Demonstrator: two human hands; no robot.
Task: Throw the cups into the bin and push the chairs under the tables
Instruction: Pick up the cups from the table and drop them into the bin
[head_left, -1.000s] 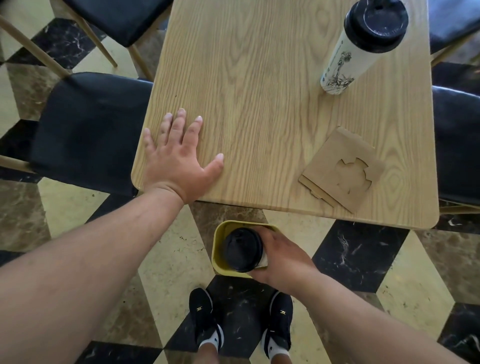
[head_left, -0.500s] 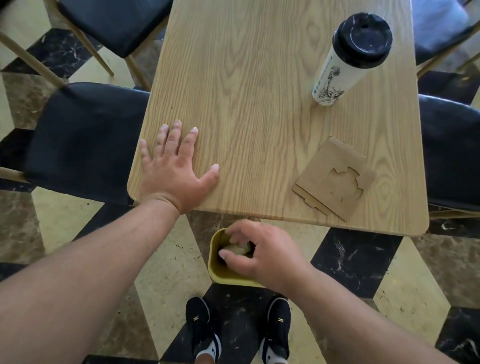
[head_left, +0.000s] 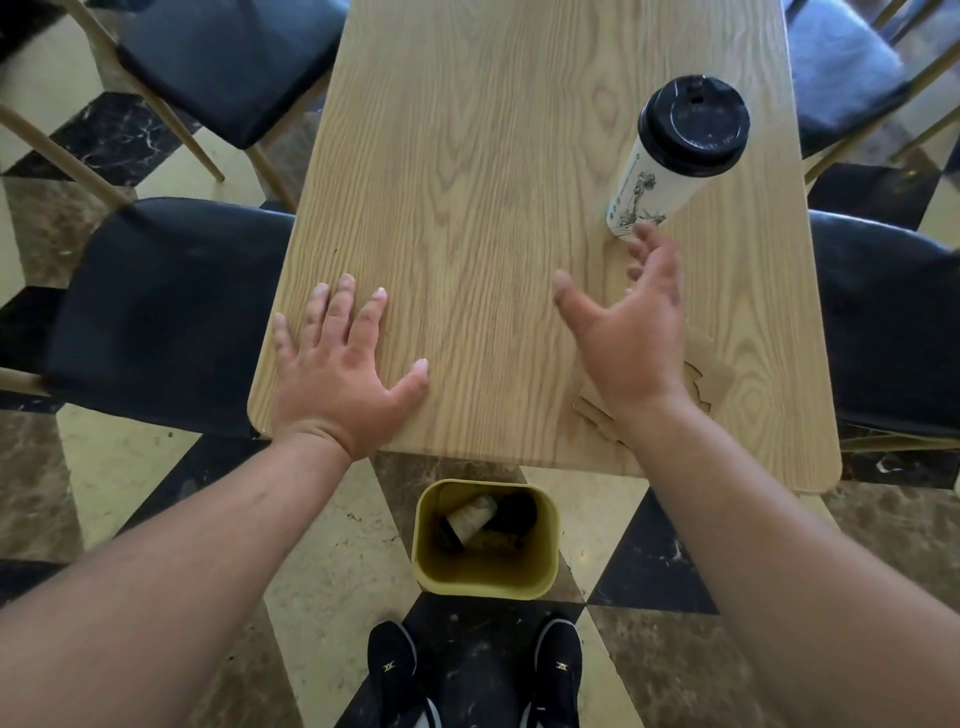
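The right hand (head_left: 631, 332), which half a second earlier was down at the mouth of the bin (head_left: 545, 579), had risen over the tabletop (head_left: 467, 208) and was spread open and empty, its fingertips (head_left: 644, 234) just short of the base of the standing cup (head_left: 670, 156); whether they touched it could not be told through the motion blur. A second before, that hand held a lidded cup over the bin; that discarded cup (head_left: 470, 517) now lay on its side inside the bin, beside a dark shape that was probably its lid. The left hand (head_left: 337, 379) remained flat on the near left corner of the tabletop, fingers splayed, holding nothing. The bin stood on the floor (head_left: 156, 467) just off the near table edge, in front of the person's shoes (head_left: 478, 675). A cardboard holder (head_left: 711, 382) lay on the tabletop, mostly hidden under the right wrist. The change suggested that one cup was disposed of and that the reach for the remaining cup had begun. Two chairs on the left (head_left: 171, 317) (head_left: 228, 62) and two on the right (head_left: 888, 322) (head_left: 841, 73) showed their dark seats beyond the table edges, so the chair step appeared not yet done.
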